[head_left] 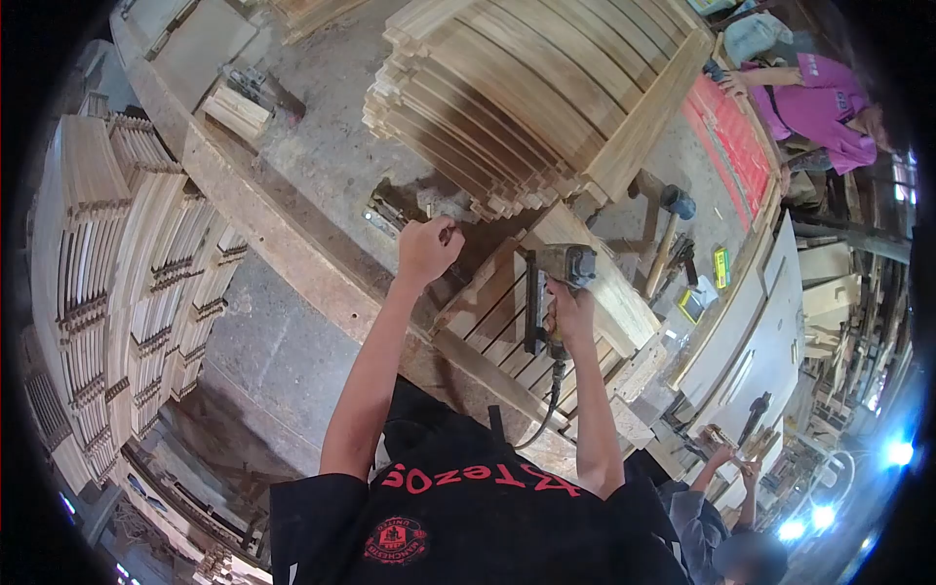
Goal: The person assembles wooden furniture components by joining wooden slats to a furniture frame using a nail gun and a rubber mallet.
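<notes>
My right hand [571,317] is wrapped round the handle of a nail gun [567,261], with its dark magazine on the left and an air hose [556,390] running down toward me. Beneath the gun lies a slatted wooden frame [502,336], and a pale board [614,292] slants across its right side. My left hand [429,252] is closed, fingertips pinched together, above the bench left of the frame; I cannot tell what is in it. Just beyond it lies a small metal piece [383,216].
A tall stack of slatted wooden panels [526,88] rises ahead. A mallet [673,210] and yellow boxes [697,300] lie at right. More panels [127,263] are piled left, beyond the bench edge [263,234]. One person [819,107] stands at upper right, another [697,517] at lower right.
</notes>
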Demonstrator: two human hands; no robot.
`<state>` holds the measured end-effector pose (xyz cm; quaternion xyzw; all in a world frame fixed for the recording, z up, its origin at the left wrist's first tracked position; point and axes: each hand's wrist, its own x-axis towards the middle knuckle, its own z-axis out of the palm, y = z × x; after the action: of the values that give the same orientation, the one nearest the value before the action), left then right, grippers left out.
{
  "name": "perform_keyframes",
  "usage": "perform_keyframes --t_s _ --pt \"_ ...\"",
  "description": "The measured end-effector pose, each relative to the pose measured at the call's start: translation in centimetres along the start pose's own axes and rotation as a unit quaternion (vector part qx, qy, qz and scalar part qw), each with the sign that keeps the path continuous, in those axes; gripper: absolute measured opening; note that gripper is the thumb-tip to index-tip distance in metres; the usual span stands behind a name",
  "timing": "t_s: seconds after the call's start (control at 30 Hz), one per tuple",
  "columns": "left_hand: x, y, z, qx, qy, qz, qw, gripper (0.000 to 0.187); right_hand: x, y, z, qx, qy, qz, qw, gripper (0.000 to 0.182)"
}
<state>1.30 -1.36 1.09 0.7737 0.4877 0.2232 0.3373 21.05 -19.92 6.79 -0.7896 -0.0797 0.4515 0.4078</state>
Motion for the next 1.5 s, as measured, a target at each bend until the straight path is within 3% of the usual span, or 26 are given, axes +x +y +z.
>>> perform_keyframes --t_s 0.13,0.23,0.33,0.47,0.57,0.77,0.87,1.07,1.17,1.5 --pt "0.1 0.1 -0.2 -0.015 -0.002 0.026 1.000 0.017 -3.9 0.6 -1.4 -0.061 -0.035 0.034 0.997 0.025" --pt "0.7 0.5 -0.3 0.082 -0.098 -0.016 0.992 0.019 -8.8 5.2 -0.8 -0.186 -0.042 -0.215 0.958 0.031" --pt "0.7 0.1 -0.1 0.074 -0.111 -0.022 0.991 0.021 -12.4 9.8 0.3 -0.351 -0.198 -0.072 0.912 0.046" --pt "0.9 0.0 -0.3 0.079 -0.122 -0.026 0.989 0.022 -15.1 9.1 5.4 -0.466 -0.155 -0.195 0.849 0.070" --pt "0.6 0.3 0.0 0.079 -0.105 -0.024 0.991 0.024 -15.1 9.1 6.5 -0.462 -0.156 -0.159 0.859 0.064" --pt "0.9 0.5 -0.4 0.111 -0.136 -0.049 0.983 0.028 -14.7 7.9 7.3 -0.449 -0.132 -0.201 0.861 0.057" --pt "0.8 0.5 -0.4 0.106 -0.137 -0.055 0.983 0.029 -14.9 6.9 7.4 -0.469 -0.175 -0.093 0.861 0.059" --pt "0.9 0.4 -0.2 0.079 -0.122 -0.058 0.988 0.032 -17.0 11.1 2.5 -0.470 -0.114 -0.154 0.862 0.060" --pt "0.9 0.3 -0.1 0.070 -0.113 -0.059 0.989 0.034 -17.6 12.4 0.5 -0.478 -0.112 -0.075 0.868 0.059" --pt "1.2 -1.2 0.8 0.090 -0.097 -0.076 0.988 0.036 -17.5 12.4 0.0 -0.432 -0.135 -0.096 0.887 0.050"
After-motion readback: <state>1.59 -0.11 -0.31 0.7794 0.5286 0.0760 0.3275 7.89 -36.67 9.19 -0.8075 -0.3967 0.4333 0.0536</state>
